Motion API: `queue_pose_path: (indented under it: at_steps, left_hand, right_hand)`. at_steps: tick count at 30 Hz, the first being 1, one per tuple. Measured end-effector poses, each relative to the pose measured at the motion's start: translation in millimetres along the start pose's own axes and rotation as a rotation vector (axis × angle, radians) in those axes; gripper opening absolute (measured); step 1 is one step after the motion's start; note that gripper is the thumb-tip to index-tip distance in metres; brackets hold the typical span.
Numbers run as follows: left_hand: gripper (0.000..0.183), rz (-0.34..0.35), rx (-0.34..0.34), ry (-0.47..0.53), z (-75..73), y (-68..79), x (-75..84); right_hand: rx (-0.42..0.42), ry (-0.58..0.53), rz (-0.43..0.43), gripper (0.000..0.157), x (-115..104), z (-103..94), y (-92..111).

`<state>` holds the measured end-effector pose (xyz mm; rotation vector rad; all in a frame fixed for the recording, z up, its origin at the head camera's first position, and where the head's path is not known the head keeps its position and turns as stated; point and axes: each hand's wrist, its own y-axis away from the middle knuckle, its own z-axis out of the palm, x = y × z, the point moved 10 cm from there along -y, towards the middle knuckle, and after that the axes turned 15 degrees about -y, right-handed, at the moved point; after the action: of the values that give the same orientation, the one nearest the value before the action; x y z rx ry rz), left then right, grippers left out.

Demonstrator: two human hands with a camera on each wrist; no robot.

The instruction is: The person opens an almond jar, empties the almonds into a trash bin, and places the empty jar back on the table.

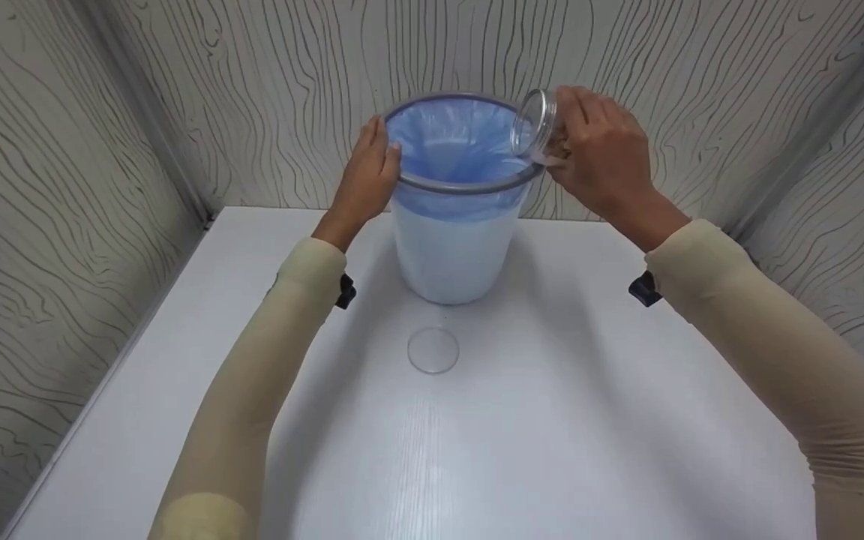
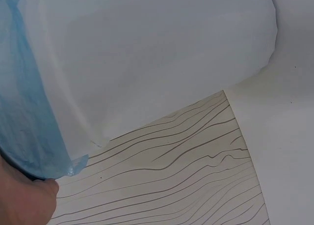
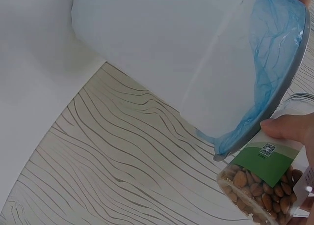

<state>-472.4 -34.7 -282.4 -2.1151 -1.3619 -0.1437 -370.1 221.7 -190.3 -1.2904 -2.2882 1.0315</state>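
Observation:
A white trash bin (image 1: 453, 259) with a grey rim ring stands upright on the table, lined with a blue plastic bag (image 1: 443, 139). At the left of its rim, my left hand (image 1: 366, 176) grips the edge. Over the right side of the rim, my right hand (image 1: 606, 150) holds a clear jar (image 3: 269, 158) with a green and white label. The jar lies tilted on its side, uncapped mouth toward the bin. Almonds (image 3: 257, 191) sit in its lower part. A round clear lid (image 1: 433, 350) rests on the table in front of the bin.
The white table (image 1: 492, 442) reaches back to a wood-grain patterned wall (image 1: 282, 90) close behind the bin. Similar panels stand on the left and right, with grey posts (image 1: 143, 105) at the corners.

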Motion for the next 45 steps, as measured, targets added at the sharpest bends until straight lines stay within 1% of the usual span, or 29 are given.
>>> queue_pose_path:
  at_steps: [7,15,18,22,27,33,39,45]
  left_hand:
    - [0.066,0.001,-0.001,0.005,0.5,0.3,0.7]
    - [0.066,0.001,0.005,0.012,0.8,1.7,-2.6]
    - [0.066,-0.004,0.012,0.008,-2.0,2.4,-4.8]
    - [0.066,-0.01,0.02,0.012,-3.4,3.4,-6.2]
    - [0.065,-0.012,0.018,0.022,1.2,5.2,-6.2]
    - [0.064,-0.006,0.025,0.037,7.2,8.4,-5.2]
    - [0.064,-0.001,0.027,0.035,10.0,7.1,-3.3]
    - [0.065,0.004,0.024,0.039,10.7,3.9,-1.6]
  right_hand:
    - [-0.011,0.0,0.001,0.071,-1,1.3,-3]
    - [-0.044,0.014,0.007,0.072,-1,8.1,-6]
    - [-0.037,0.014,-0.006,0.071,-4,9.9,-8]
    - [-0.023,0.016,-0.046,0.069,-8,10.2,-11]
    - [-0.034,0.036,-0.085,0.07,-13,10.6,-15]
    - [-0.052,0.067,-0.109,0.074,-16,14.7,-14]
    - [-0.053,0.101,-0.116,0.078,-15,16.1,-12]
    - [-0.045,0.125,-0.124,0.074,-14,15.5,-12]
